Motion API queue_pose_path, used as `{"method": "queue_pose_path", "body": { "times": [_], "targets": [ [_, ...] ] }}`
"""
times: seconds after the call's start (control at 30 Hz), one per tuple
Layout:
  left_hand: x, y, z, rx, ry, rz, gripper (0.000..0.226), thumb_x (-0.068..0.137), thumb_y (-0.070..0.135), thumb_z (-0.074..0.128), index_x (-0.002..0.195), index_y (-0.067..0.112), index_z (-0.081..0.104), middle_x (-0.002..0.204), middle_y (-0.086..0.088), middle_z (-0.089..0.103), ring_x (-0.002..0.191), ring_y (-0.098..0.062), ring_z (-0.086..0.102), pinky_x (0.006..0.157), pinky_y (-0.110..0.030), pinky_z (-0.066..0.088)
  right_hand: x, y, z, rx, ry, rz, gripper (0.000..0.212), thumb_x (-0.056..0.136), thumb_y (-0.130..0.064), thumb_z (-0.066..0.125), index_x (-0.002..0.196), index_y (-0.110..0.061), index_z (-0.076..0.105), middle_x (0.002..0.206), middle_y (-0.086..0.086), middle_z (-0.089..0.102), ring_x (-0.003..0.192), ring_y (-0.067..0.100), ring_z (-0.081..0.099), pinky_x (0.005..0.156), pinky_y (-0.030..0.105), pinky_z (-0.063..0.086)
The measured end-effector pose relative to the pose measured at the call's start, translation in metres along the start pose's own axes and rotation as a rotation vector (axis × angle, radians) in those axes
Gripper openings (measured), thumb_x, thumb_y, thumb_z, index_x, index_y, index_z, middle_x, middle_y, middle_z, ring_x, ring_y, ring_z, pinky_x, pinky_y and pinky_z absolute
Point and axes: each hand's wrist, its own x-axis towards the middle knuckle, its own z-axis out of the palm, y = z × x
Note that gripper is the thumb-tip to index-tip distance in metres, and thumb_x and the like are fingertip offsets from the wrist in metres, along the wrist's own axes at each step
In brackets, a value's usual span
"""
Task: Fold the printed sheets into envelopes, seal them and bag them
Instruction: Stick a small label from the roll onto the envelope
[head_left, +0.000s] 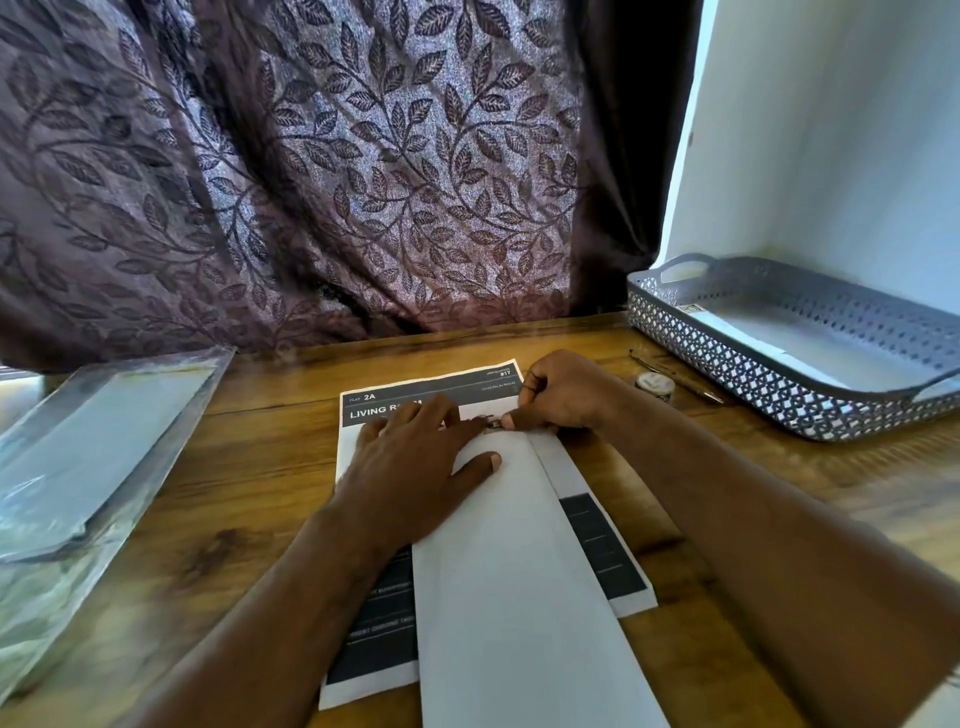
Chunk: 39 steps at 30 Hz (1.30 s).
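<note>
Wood-grain brown tabletop (249, 467) carries everything in front of you. At its middle lies a stack of white printed sheets with black header bands (605, 551), the top one reading "2A" and "LIVING". On that stack rests the folded white paper sheet (509, 571), a long blank strip that runs from the stack's far half back toward you and over its near edge.

Your 2 hands meet at the far end of this strip. Your left hand (415, 457) lies flat on it with the fingers straight and spread, pressing the paper down, the thumb stretched along the fold. Your right hand (558, 395) is curled, and its thumb and fingertips pinch the strip's far end, just beside the left fingertips.

To your right, near the right hand, sits a small round roll of pale tape (654, 385), with a slim dark pen (685, 382) just behind it. Beyond those stands a grey perforated plastic basket (779, 395) with white paper inside. At the left edge lies a pile of clear plastic bags (93, 441). A purple leaf-patterned curtain (337, 182) hangs behind the tabletop, and a white panel (831, 130) rises behind the basket.
</note>
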Motion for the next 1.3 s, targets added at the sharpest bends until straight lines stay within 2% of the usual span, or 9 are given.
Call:
{"method": "queue_pose_path", "body": {
  "times": [0.1, 0.2, 0.37, 0.47, 0.57, 0.73, 0.9, 1.1, 1.3],
  "targets": [
    [0.000, 0.001, -0.004, 0.031, -0.018, 0.012, 0.060, 0.097, 0.068, 0.025, 0.149, 0.042, 0.036, 0.144, 0.007, 0.039, 0.135, -0.018, 0.037, 0.114, -0.045, 0.032, 0.001, 0.002, -0.002, 0.048, -0.011, 0.018, 0.030, 0.073, -0.022, 0.089, 0.091, -0.005, 0.072, 0.091, 0.009, 0.073, 0.093, 0.027, 0.070, 0.090, 0.044, 0.059],
    [-0.001, 0.002, -0.011, 0.061, -0.052, 0.045, 0.055, 0.099, 0.064, 0.027, 0.149, 0.043, 0.038, 0.146, 0.002, 0.038, 0.135, -0.021, 0.039, 0.112, -0.044, 0.037, 0.002, 0.003, 0.000, 0.058, -0.011, 0.043, 0.031, 0.072, -0.022, 0.089, 0.092, -0.006, 0.072, 0.094, 0.010, 0.073, 0.095, 0.027, 0.070, 0.091, 0.046, 0.059],
    [-0.002, 0.003, -0.015, 0.100, -0.040, 0.069, 0.052, 0.100, 0.063, 0.028, 0.147, 0.045, 0.040, 0.145, 0.001, 0.043, 0.130, -0.019, 0.046, 0.107, -0.040, 0.042, 0.004, 0.004, 0.003, 0.028, 0.034, 0.028, 0.027, 0.078, -0.027, 0.084, 0.088, -0.008, 0.068, 0.089, 0.006, 0.071, 0.088, 0.024, 0.070, 0.071, 0.034, 0.056],
    [-0.001, 0.003, -0.013, 0.121, -0.020, 0.078, 0.054, 0.100, 0.064, 0.027, 0.148, 0.044, 0.039, 0.144, 0.001, 0.044, 0.128, -0.021, 0.050, 0.107, -0.040, 0.043, 0.002, 0.000, 0.009, -0.091, 0.104, -0.006, 0.037, 0.080, -0.046, 0.079, 0.078, -0.018, 0.055, 0.079, -0.002, 0.061, 0.075, 0.013, 0.058, 0.055, 0.023, 0.040],
    [-0.002, 0.004, -0.010, 0.084, 0.016, 0.053, 0.055, 0.098, 0.064, 0.029, 0.147, 0.040, 0.040, 0.143, 0.003, 0.046, 0.129, -0.020, 0.049, 0.108, -0.041, 0.041, 0.002, -0.003, 0.015, -0.178, 0.187, -0.027, 0.041, 0.079, -0.053, 0.079, 0.086, -0.019, 0.057, 0.083, -0.002, 0.060, 0.079, 0.014, 0.057, 0.054, 0.023, 0.037],
    [-0.003, 0.001, -0.005, 0.075, 0.021, 0.038, 0.058, 0.097, 0.067, 0.025, 0.148, 0.042, 0.034, 0.144, 0.008, 0.040, 0.133, -0.018, 0.042, 0.110, -0.044, 0.036, 0.004, 0.000, 0.014, -0.149, 0.185, -0.033, 0.036, 0.080, -0.044, 0.081, 0.089, -0.015, 0.061, 0.093, 0.003, 0.066, 0.086, 0.017, 0.062, 0.058, 0.023, 0.041],
    [-0.003, 0.000, -0.001, 0.004, 0.012, 0.030, 0.058, 0.097, 0.066, 0.027, 0.150, 0.042, 0.028, 0.147, 0.009, 0.034, 0.136, -0.017, 0.034, 0.110, -0.046, 0.034, 0.000, 0.003, 0.008, -0.092, 0.128, -0.035, 0.028, 0.082, -0.035, 0.081, 0.077, -0.017, 0.060, 0.076, -0.004, 0.061, 0.068, 0.008, 0.055, 0.053, 0.021, 0.037],
    [0.000, 0.001, -0.006, 0.064, -0.002, 0.036, 0.059, 0.097, 0.067, 0.026, 0.149, 0.041, 0.035, 0.145, 0.006, 0.039, 0.133, -0.019, 0.040, 0.109, -0.044, 0.039, -0.004, 0.004, 0.000, 0.020, 0.021, -0.030, 0.024, 0.079, -0.023, 0.084, 0.093, -0.009, 0.070, 0.089, 0.006, 0.072, 0.086, 0.021, 0.068, 0.078, 0.035, 0.055],
    [-0.001, 0.005, -0.014, 0.052, 0.012, 0.066, 0.052, 0.100, 0.062, 0.033, 0.145, 0.040, 0.047, 0.147, 0.006, 0.045, 0.128, -0.017, 0.051, 0.101, -0.036, 0.047, -0.006, 0.002, -0.005, 0.065, -0.058, -0.010, 0.025, 0.080, -0.015, 0.083, 0.101, -0.011, 0.070, 0.095, 0.005, 0.068, 0.092, 0.022, 0.065, 0.084, 0.036, 0.055]
  ]
}}
